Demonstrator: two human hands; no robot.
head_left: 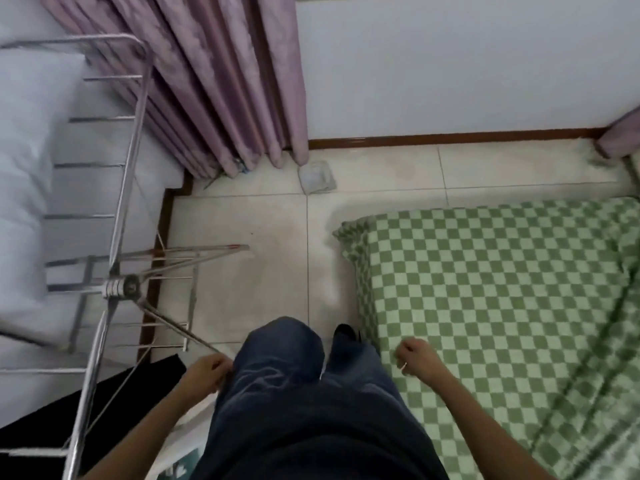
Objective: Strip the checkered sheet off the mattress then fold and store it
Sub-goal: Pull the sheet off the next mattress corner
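Both bare forearms are held low at the sides, reaching forward. The left grip (207,374) is curled against the left thigh; whether anything is pinched cannot be told. The right grip (415,362) is loosely curled and empty.

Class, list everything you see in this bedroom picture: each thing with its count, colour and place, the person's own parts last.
checkered sheet: one, green and pale, spread flat, right
curtain: two panels, purple, top left and right edge
drying rack: one, silver, left
bedding: count unclear, white, beyond the rack
crumpled item: one, whitish, floor beside curtain
trousers: one pair, dark blue, bottom centre
left hand: one, at the trousers
right hand: one, curled, empty, over sheet edge
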